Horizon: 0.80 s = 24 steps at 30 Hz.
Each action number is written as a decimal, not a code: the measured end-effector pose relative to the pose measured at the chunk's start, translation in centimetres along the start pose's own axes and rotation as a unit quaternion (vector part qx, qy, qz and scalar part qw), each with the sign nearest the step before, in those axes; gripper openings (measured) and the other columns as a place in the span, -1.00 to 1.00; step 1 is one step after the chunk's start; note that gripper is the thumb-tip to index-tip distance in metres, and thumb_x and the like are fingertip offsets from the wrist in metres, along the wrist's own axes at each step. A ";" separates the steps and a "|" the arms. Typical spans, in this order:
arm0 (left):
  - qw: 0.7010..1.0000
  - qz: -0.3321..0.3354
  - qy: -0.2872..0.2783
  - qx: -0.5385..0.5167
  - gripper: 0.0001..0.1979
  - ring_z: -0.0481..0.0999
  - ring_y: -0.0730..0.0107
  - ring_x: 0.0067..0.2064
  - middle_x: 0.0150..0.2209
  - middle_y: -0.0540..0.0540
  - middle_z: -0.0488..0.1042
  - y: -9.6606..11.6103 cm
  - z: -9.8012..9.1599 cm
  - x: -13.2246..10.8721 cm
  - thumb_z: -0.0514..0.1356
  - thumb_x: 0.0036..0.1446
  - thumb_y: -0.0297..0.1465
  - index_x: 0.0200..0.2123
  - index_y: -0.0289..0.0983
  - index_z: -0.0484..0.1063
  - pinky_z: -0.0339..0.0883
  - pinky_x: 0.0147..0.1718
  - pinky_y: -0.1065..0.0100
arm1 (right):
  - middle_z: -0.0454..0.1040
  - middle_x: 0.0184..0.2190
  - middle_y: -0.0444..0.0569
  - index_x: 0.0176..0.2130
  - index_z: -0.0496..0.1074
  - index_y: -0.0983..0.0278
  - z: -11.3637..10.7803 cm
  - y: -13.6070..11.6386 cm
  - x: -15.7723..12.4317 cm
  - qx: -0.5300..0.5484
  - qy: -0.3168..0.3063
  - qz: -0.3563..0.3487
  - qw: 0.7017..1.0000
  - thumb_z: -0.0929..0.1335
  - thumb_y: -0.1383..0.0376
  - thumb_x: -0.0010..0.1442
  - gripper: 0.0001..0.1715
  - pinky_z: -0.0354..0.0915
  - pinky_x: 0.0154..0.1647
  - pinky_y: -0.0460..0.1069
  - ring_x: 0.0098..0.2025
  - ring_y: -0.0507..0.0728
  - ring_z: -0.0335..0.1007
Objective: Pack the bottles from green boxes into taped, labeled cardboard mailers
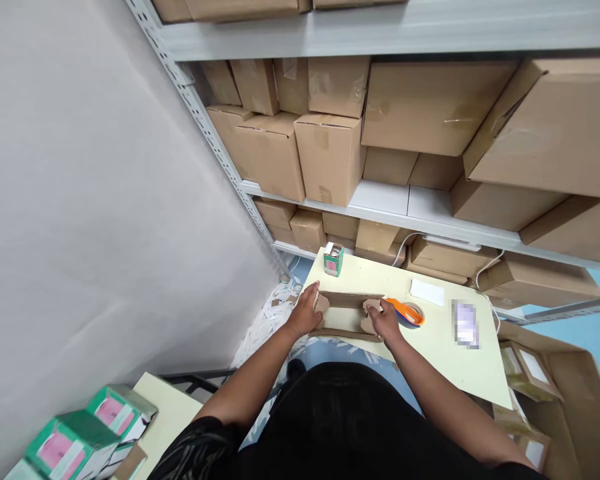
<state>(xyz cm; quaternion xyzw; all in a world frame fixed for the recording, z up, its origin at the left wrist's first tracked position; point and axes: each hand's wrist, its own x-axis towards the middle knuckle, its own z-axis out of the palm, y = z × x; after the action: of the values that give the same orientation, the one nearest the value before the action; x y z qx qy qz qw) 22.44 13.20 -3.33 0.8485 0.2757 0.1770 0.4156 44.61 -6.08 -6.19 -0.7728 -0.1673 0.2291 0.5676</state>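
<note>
A small brown cardboard box (347,299) lies in front of me on the pale yellow table, its flaps standing up. The pale surface shows through its middle. My left hand (306,311) grips the box's left end, fingers at the far corner and thumb by the inner flap. At the right end, my right hand (385,322) has its thumb and fingers closed on the other short flap. Just right of that hand lies an orange and blue tape dispenser (405,312). Beyond the box stands a small green and pink carton (333,261).
White paper (427,292) and a blurred-out item (465,324) lie on the table's right side. Shelves behind hold several brown boxes (329,160). A large open carton (575,400) stands at right. Green and pink boxes (63,450) sit lower left; paper strips (265,327) litter the floor.
</note>
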 end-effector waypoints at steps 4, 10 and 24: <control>0.999 0.030 0.022 0.000 -0.18 0.26 0.07 0.31 0.31 -0.23 0.20 -1.0 0.0 1.8 0.19 -0.06 -0.59 0.34 -0.19 0.21 0.25 0.27 0.05 | 0.49 0.04 0.05 0.03 0.56 0.16 -0.4 -1.0 0.3 0.005 0.031 0.057 0.998 0.50 0.04 -0.10 -0.32 0.34 0.14 0.22 0.04 0.31 0.43; 0.997 0.046 0.041 -0.039 -0.57 0.45 0.19 0.07 0.09 -0.17 0.35 -2.3 -0.3 4.3 0.19 0.00 -0.56 -0.02 -0.22 0.46 0.42 0.06 0.17 | 0.29 0.36 -0.08 0.19 0.49 0.04 -2.3 -0.9 -6.2 0.120 -0.071 0.009 0.990 0.36 0.23 -0.01 -0.26 0.36 0.19 0.17 0.32 0.29 0.28; 0.979 0.066 -0.089 -0.173 -0.62 0.40 0.12 0.30 0.26 -0.18 0.45 -4.0 -3.7 5.0 0.06 0.36 -0.25 0.04 -0.22 0.60 0.16 0.36 -0.01 | 0.44 0.19 0.06 -0.07 0.57 0.15 -0.5 -2.6 -8.0 -0.005 -0.021 -0.001 1.000 0.48 0.02 0.06 -0.53 0.34 0.16 0.21 0.22 0.32 0.36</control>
<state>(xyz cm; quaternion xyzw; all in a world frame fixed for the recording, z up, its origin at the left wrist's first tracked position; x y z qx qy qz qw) 23.15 20.54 -4.00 0.7921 0.1466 0.1730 0.5667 38.20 -9.90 -2.29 -0.7705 -0.1807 0.2441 0.5605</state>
